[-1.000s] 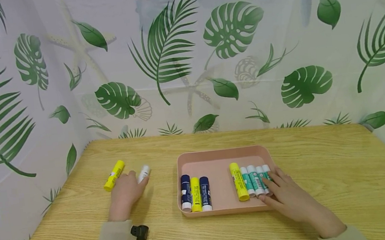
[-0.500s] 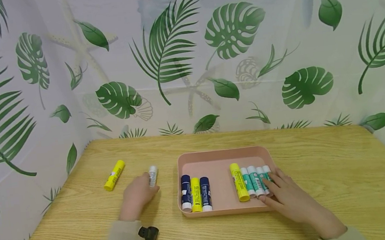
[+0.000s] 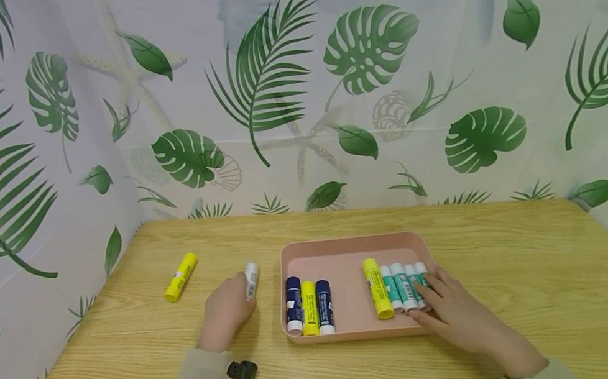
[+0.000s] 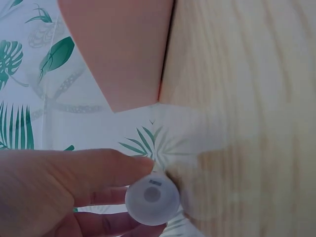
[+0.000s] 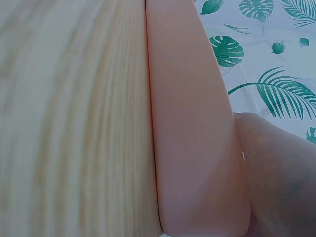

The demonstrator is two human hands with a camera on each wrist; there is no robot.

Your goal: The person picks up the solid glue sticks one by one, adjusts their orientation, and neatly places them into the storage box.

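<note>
My left hand (image 3: 229, 309) pinches a white glue stick (image 3: 252, 280) just left of the pink tray (image 3: 349, 335). In the left wrist view the glue stick's round end (image 4: 152, 200) faces the camera, with thumb and fingers on its side. My right hand (image 3: 458, 316) rests over the tray's right front corner, fingers spread and extended onto a row of several teal-and-white glue sticks (image 3: 403, 284). Its thumb reaches across the front rim, and the tray wall (image 5: 197, 128) fills the middle of the right wrist view. A yellow glue stick (image 3: 378, 288) lies beside the teal ones.
Two dark blue glue sticks (image 3: 294, 306) lie at the tray's left end, with a yellow glue stick (image 3: 309, 307) between them. Another yellow glue stick (image 3: 181, 277) lies on the wooden table (image 3: 489, 237) at the left. A leaf-patterned cloth (image 3: 293, 91) hangs behind.
My left hand has moved right, away from the loose yellow glue stick and toward the tray, bringing the white glue stick along. My right hand has stayed in place.
</note>
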